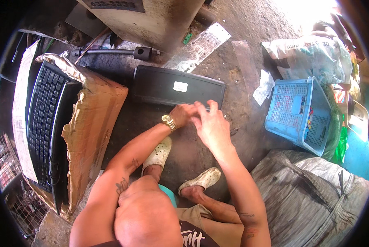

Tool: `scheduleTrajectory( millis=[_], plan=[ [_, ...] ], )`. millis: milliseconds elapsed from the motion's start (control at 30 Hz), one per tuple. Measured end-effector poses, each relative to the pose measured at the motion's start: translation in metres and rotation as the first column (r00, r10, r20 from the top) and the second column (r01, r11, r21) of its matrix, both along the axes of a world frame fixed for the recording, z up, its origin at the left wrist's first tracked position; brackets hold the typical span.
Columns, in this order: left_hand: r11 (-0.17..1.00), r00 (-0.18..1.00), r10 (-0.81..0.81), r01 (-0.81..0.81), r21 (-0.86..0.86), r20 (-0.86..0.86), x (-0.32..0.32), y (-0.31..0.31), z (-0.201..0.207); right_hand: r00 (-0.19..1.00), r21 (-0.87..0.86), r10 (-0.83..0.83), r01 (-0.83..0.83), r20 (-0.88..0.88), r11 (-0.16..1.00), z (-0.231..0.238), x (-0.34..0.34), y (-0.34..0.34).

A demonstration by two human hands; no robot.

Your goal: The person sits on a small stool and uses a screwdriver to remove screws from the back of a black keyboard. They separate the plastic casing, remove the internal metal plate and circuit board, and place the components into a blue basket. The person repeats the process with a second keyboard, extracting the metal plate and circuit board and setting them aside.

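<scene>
My left hand (pixel 182 116), with a gold watch at its wrist, has its fingers curled together. Against its fingertips my right hand (pixel 214 128) is bent in a loose pinch. Whatever lies between the two is too small or too hidden to make out. Just beyond both hands a black keyboard (pixel 157 85) rests on the ground, its underside up with a white label on it. The hands overlap its near edge in the picture; whether they touch it I cannot tell.
At left, a torn cardboard box (pixel 100 103) holds upright keyboards (pixel 48 99). Beyond lie a metal bar tool (pixel 110 52) and a clear printed sheet (pixel 201 48). On the right are a blue plastic crate (pixel 287 127), a white sack (pixel 308 55) and a large grey woven sack (pixel 283 197).
</scene>
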State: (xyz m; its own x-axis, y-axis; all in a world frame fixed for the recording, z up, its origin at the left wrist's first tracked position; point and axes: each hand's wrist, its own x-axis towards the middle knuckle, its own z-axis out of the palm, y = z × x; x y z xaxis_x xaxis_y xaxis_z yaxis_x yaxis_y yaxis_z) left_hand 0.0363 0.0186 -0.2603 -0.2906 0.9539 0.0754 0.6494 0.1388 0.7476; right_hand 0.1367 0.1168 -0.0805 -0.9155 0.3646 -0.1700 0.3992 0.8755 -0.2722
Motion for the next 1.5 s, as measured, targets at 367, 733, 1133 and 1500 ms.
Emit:
scheduleTrajectory(
  millis=[367,733,1133,1500],
  plan=[
    [0.989,0.890,0.109,-0.141,-0.040,-0.442,-0.088,0.022,-0.003,0.788,-0.187,-0.518,0.483,-0.333,0.855,-0.037,0.070,0.004],
    [0.925,0.844,0.132,-0.293,-0.242,-0.519,-0.110,0.041,0.025,0.592,-0.385,-0.542,0.804,0.597,0.454,-0.134,0.154,-0.135],
    [0.814,0.956,-0.291,0.272,-0.514,0.045,0.021,-0.095,0.105,0.607,-0.245,-0.479,0.745,0.634,0.621,-0.149,0.216,-0.114],
    [0.996,0.987,0.086,-0.088,-0.004,-0.135,0.012,-0.101,0.059,0.453,-0.395,-0.884,0.837,0.115,0.377,-0.134,0.176,-0.087]
  ],
)
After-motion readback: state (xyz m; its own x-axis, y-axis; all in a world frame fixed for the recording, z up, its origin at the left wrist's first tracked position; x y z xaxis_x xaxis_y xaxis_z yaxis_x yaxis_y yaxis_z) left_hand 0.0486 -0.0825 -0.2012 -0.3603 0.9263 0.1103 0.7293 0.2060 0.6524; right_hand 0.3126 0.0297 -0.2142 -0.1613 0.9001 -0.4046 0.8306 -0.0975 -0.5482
